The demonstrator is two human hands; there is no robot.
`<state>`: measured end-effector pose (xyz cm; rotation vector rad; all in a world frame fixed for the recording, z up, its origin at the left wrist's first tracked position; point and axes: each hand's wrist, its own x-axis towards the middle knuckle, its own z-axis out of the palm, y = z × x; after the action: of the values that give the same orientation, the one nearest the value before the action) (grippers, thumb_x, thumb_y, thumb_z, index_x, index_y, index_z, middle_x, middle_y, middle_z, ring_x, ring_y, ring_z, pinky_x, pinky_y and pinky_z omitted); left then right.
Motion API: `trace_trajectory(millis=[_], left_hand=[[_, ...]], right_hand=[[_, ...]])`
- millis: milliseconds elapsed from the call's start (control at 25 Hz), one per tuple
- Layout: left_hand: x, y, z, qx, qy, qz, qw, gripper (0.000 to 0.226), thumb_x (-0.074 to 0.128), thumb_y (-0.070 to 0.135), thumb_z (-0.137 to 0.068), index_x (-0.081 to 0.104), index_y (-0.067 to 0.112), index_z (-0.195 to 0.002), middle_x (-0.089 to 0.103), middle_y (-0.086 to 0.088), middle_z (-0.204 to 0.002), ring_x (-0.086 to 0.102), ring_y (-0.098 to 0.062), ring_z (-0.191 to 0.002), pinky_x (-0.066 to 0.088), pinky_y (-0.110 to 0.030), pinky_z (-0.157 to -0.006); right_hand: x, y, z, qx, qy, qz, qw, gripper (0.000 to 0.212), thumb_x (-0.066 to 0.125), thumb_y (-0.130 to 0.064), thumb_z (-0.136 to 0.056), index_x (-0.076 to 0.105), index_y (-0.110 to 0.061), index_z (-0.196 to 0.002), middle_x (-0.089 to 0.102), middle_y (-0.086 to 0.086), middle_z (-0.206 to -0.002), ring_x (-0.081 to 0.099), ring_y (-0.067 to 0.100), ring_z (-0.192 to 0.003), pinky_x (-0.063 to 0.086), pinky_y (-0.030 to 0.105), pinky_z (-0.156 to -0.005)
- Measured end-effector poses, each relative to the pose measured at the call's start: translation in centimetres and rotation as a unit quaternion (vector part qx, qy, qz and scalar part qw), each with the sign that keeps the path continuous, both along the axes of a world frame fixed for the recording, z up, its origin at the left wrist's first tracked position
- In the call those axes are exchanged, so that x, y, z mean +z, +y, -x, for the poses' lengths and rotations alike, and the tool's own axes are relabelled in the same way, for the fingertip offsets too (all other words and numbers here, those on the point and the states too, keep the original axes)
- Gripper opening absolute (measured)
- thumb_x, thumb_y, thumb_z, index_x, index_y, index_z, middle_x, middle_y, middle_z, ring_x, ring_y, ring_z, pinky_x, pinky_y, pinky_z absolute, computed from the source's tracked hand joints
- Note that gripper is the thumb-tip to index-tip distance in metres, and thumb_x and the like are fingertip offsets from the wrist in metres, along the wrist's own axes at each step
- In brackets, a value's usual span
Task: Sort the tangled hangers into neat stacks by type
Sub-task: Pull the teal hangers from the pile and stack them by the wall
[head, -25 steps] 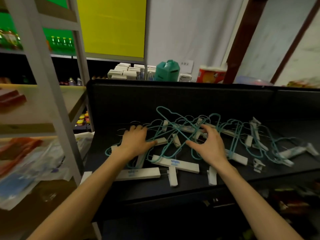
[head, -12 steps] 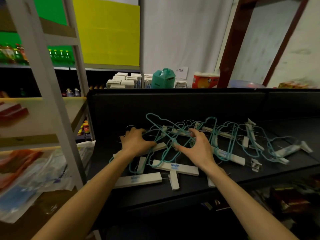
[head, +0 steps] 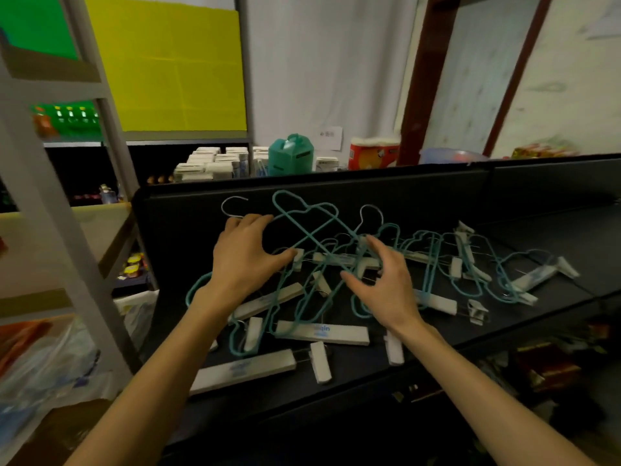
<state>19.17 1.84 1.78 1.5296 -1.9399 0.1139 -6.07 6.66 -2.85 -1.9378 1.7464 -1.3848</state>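
Observation:
A tangle of teal wire hangers point(head: 304, 210) and white clip-bar hangers point(head: 322, 332) lies on a black-lined table point(head: 420, 196). My left hand point(head: 242, 260) grips a hanger at the tangle's left. Its fingers curl over the wire just below a metal hook point(head: 233, 205), and one teal hanger tilts up against the back wall. My right hand point(head: 389, 284) hovers over the middle of the pile with its fingers spread and curved. The fingertips touch teal wire, and the thumb stays apart from them. More hangers trail off to the right point(head: 531, 277).
A grey metal shelf frame point(head: 50, 196) stands close on the left, with plastic bags point(head: 50, 358) below it. Behind the table's back wall are white boxes point(head: 208, 163), a teal jug point(head: 290, 156) and a red pack point(head: 373, 153). Clutter lies under the table at the right.
Both hands moved farther back into the pile. My left hand rose to the hook end of a hanger, and a teal hanger lifted with it. The camera view shifted closer.

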Motion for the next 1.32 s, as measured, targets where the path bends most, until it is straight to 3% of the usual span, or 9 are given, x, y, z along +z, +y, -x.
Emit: trace_trajectory(millis=[80,200,400,640,760,840,1080,1320], left_hand=[[0.4,0.9,4.0,-0.049,-0.02,0.009,0.999,0.081,0.064,0.07,-0.08,0.049,0.024,-0.144,0.055,0.003,-0.142,0.044,-0.026,-0.13,0.049,-0.046,-0.098],[-0.3,1.5,12.1,-0.112,-0.031,0.023,0.993,0.079,0.065,0.067,-0.082,0.05,0.021,-0.143,0.056,0.001,-0.14,0.047,-0.028,-0.125,0.05,-0.045,-0.095],[-0.5,2.5,31.3,-0.209,-0.062,0.044,0.975,0.076,0.065,0.065,-0.082,0.053,0.015,-0.139,0.06,-0.003,-0.135,0.05,-0.029,-0.121,0.049,-0.043,-0.092],[-1.1,2.8,58.4,-0.309,-0.123,0.072,0.941,0.075,0.053,0.063,-0.092,0.037,0.022,-0.153,0.045,0.001,-0.153,0.041,-0.024,-0.135,0.039,-0.041,-0.106],[-1.6,2.3,68.9,-0.321,-0.145,0.034,0.935,0.075,0.049,0.06,-0.096,0.027,0.022,-0.157,0.034,0.0,-0.161,0.034,-0.024,-0.144,0.03,-0.042,-0.115],[-2.1,1.2,74.9,-0.321,-0.167,0.024,0.932,0.076,0.045,0.06,-0.097,0.021,0.022,-0.159,0.028,-0.001,-0.164,0.029,-0.025,-0.147,0.025,-0.042,-0.119],[-5.0,-3.2,90.2,-0.292,-0.188,0.006,0.938,0.075,0.029,0.062,-0.101,0.01,0.021,-0.161,0.016,-0.004,-0.167,0.021,-0.027,-0.151,0.02,-0.043,-0.121],[-5.1,-10.8,103.6,-0.247,-0.162,-0.036,0.955,0.078,0.034,0.063,-0.1,0.018,0.016,-0.16,0.024,-0.005,-0.165,0.027,-0.026,-0.149,0.025,-0.044,-0.119]], right_hand=[[0.0,1.5,4.2,-0.018,0.004,0.006,1.0,0.079,0.077,-0.044,-0.083,0.038,-0.028,-0.15,0.041,-0.017,-0.138,0.039,0.01,-0.135,0.038,0.03,-0.11],[-0.4,3.6,12.3,-0.057,0.042,-0.016,0.997,0.08,0.077,-0.04,-0.085,0.035,-0.027,-0.152,0.04,-0.011,-0.15,0.034,0.011,-0.14,0.033,0.031,-0.113],[-0.8,8.7,30.1,-0.148,0.056,-0.029,0.987,0.079,0.077,-0.03,-0.086,0.035,-0.025,-0.153,0.038,-0.007,-0.152,0.034,0.014,-0.142,0.035,0.037,-0.116],[-2.3,16.3,54.5,-0.224,-0.002,-0.019,0.974,0.077,0.076,-0.035,-0.086,0.037,-0.026,-0.153,0.04,-0.012,-0.15,0.039,0.007,-0.137,0.039,0.029,-0.109],[-2.6,18.3,64.0,-0.253,-0.013,-0.034,0.967,0.076,0.072,-0.041,-0.088,0.036,-0.025,-0.153,0.038,-0.009,-0.152,0.038,0.011,-0.14,0.041,0.036,-0.111],[-2.2,18.0,70.0,-0.264,0.022,-0.037,0.963,0.074,0.068,-0.042,-0.091,0.035,-0.023,-0.154,0.037,-0.006,-0.154,0.037,0.015,-0.141,0.041,0.041,-0.112],[-2.1,12.2,86.1,-0.27,0.173,-0.079,0.944,0.072,0.05,-0.046,-0.1,0.021,-0.015,-0.158,0.028,0.004,-0.158,0.028,0.022,-0.145,0.032,0.037,-0.115],[-1.6,3.8,101.0,-0.227,0.217,-0.132,0.94,0.076,0.049,-0.05,-0.1,0.017,-0.015,-0.159,0.024,0.004,-0.161,0.025,0.025,-0.146,0.031,0.042,-0.116]])
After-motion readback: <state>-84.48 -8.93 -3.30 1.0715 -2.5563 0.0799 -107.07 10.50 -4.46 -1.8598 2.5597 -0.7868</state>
